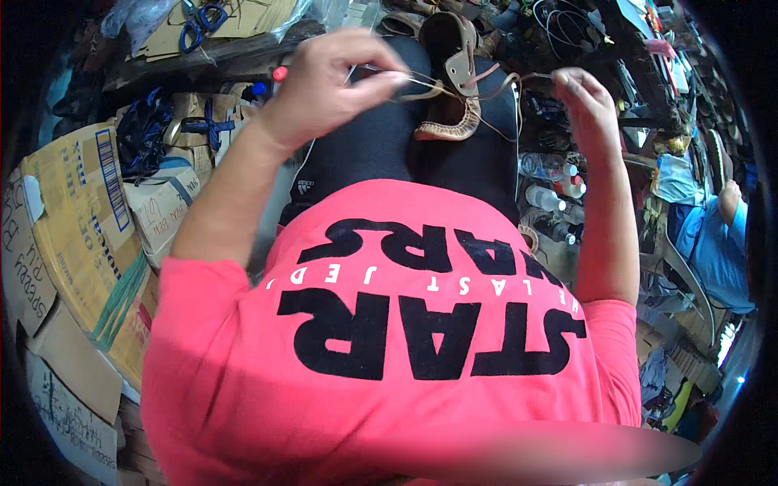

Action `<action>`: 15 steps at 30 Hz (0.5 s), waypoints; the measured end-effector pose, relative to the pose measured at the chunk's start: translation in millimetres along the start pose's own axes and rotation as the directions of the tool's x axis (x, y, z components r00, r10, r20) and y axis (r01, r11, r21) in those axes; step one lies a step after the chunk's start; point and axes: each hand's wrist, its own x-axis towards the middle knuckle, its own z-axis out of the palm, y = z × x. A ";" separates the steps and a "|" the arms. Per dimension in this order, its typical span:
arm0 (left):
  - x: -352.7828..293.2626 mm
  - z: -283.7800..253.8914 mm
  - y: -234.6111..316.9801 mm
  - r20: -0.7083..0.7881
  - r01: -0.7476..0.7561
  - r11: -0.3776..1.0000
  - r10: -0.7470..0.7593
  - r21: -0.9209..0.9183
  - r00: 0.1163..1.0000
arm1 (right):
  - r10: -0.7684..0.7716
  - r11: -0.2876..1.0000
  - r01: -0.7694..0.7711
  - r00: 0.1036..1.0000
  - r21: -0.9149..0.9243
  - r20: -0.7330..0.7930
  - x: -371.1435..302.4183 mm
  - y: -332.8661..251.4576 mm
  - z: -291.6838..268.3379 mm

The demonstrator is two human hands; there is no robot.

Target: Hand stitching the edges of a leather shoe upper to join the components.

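A beige leather shoe [450, 57] with eyelets rests between my knees, its opening facing up. Its toe part [450, 123], tan with a row of gathered stitches along the edge, hangs nearer to me. Thin pale thread [425, 81] runs from the shoe to both sides. My left hand [344, 81], a little blurred, pinches the thread to the left of the shoe. Off to the right, my right hand [585, 101] is raised with its fingertips closed on the thread's other stretch. Neither hand touches the shoe itself.
Cardboard boxes [89, 219] are stacked at the left. Blue-handled scissors [199, 26] lie on cardboard at the far left. Plastic bottles [545, 197] stand right of my legs. Another person in blue [717, 243] sits at the far right. Shoes and scraps crowd the back.
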 end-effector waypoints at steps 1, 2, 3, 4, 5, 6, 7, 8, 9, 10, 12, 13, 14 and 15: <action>12.7 11.2 9.1 -0.011 -0.031 0.974 0.029 -0.225 1.000 | -0.057 0.983 0.048 0.997 0.176 0.046 4.4 -8.6 19.3; 23.6 26.2 14.5 -0.024 -0.127 0.909 0.128 -0.396 0.991 | -0.123 0.933 0.086 0.989 0.350 0.086 8.3 -15.0 39.7; 30.6 43.0 21.7 -0.038 -0.213 0.877 0.218 -0.432 0.975 | -0.152 0.882 0.058 0.975 0.467 0.165 11.5 -18.0 55.9; 32.3 56.4 23.7 -0.054 -0.292 0.833 0.304 -0.470 0.951 | -0.184 0.819 0.015 0.954 0.573 0.237 14.1 -21.1 72.6; 24.3 62.9 27.2 0.167 -0.030 0.777 0.172 -0.629 0.971 | -0.142 0.769 -0.077 0.947 0.635 0.287 7.6 -27.6 86.7; 16.2 67.4 32.6 0.399 0.254 0.662 0.075 -0.705 0.914 | -0.198 0.765 -0.153 0.868 0.626 0.455 4.5 -30.4 87.5; 10.9 60.9 31.2 0.548 0.386 0.705 0.004 -0.594 0.837 | -0.103 0.899 -0.157 0.832 0.409 0.546 -0.2 -33.2 79.4; 1.2 54.8 20.9 0.405 0.208 0.868 -0.009 -0.451 0.914 | 0.013 0.975 -0.144 0.792 0.166 0.611 -5.8 -37.1 66.9; -11.3 46.2 5.6 0.256 0.044 0.968 0.021 -0.246 0.966 | 0.156 0.987 -0.101 0.772 -0.124 0.616 -12.8 -43.6 57.9; -26.8 28.7 -12.3 0.173 0.046 0.998 -0.039 -0.038 0.984 | 0.220 0.931 -0.020 0.829 -0.366 0.514 -19.2 -38.2 43.1; -50.1 -21.2 -39.2 0.119 0.278 0.914 -0.324 0.294 0.938 | 0.206 0.704 0.124 0.907 -0.700 0.368 -27.5 -10.6 -20.5; -75.4 -46.3 -61.1 0.002 0.309 0.794 -0.364 0.524 0.931 | 0.164 0.600 0.114 0.951 -0.792 0.261 -36.2 6.2 -60.7; -96.6 -71.0 -73.0 -0.048 0.397 0.678 -0.472 0.619 0.881 | 0.357 0.355 -0.177 0.933 -0.918 -0.042 -46.0 22.8 -105.0; -112.8 -87.7 -84.9 -0.094 0.531 0.519 -0.650 0.669 0.754 | 0.258 0.190 -0.114 0.964 -0.975 -0.062 -65.2 56.2 -169.6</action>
